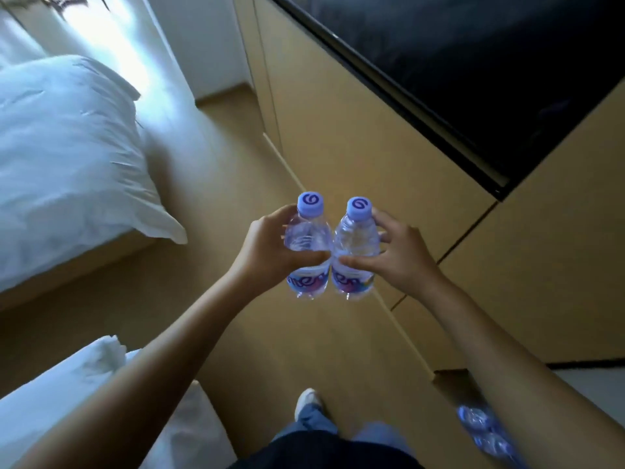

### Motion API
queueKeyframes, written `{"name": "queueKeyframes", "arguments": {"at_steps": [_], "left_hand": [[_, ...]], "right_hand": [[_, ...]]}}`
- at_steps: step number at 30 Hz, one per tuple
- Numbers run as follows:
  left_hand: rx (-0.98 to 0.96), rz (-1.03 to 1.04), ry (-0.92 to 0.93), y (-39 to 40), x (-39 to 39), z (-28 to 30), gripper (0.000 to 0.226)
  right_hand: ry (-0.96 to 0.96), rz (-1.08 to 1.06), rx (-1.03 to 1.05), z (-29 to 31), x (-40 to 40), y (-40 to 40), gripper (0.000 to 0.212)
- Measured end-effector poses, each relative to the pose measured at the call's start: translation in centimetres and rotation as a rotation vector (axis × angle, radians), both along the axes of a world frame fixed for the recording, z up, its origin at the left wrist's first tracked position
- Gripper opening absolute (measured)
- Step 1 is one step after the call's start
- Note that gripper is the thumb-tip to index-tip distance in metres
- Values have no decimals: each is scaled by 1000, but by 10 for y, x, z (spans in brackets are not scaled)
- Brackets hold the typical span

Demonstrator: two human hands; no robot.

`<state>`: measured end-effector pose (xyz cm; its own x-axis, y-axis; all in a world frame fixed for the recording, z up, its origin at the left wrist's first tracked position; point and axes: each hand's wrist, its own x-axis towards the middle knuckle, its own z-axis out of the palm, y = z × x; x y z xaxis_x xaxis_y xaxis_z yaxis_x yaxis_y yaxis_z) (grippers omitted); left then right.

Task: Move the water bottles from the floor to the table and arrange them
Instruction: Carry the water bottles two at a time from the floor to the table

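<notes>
Head view: the person stands on the wooden floor [176, 319] in the aisle between two beds and a long wall cabinet [372, 106], holding two water bottles upright in mid-air, side by side and touching at the shoulders. The left hand [270, 247] wraps its fingers [287, 211] round the left bottle [308, 245], thumb across the front just above the label. The right hand [399, 255] holds the right bottle [355, 248] the same way, its fingers [384, 214] curled behind the neck. Both caps are on.

Near the right edge, low on the floor, more bottles [487, 431] lie blurred beside the person's leg; how many I cannot tell. A white pillow [67, 157] sits on the far bed at left, and a dark panel [490, 72] hangs above the cabinet at right.

This looks like the carrying step: two bottles lifted, not yet set down. No table shows here, so the next move likely calls for turning toward it, keeping both bottles level, and standing them close together.
</notes>
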<state>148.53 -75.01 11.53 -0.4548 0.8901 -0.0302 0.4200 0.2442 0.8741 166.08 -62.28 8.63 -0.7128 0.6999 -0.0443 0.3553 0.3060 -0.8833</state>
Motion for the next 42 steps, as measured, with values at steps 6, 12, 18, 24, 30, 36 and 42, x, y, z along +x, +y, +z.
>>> {"name": "queueKeyframes", "arguments": {"at_steps": [6,12,18,24,30,36,42], "left_hand": [[54,139,47,18,-142,7,43],[106,294,25,78,-273,-15,49],[134,439,25,156,-405,-17,48],[187,582,-26,207,-536,-9,54],[187,601,-23,252,-685,-15,51],[179,557,11,300,-861,-14,57],[184,553,58,357,-1022,1,64]], "right_hand": [[42,159,-8,8,-160,44,66],[34,270,51,4,-308,122,63],[28,410,123,4,-471,216,72],[51,523,161,14,-626,280,73],[97,578,144,5,-789,329,73],[118,588,108,11,-961,378,67],[169,558,128,23,-1118,437,68]]}}
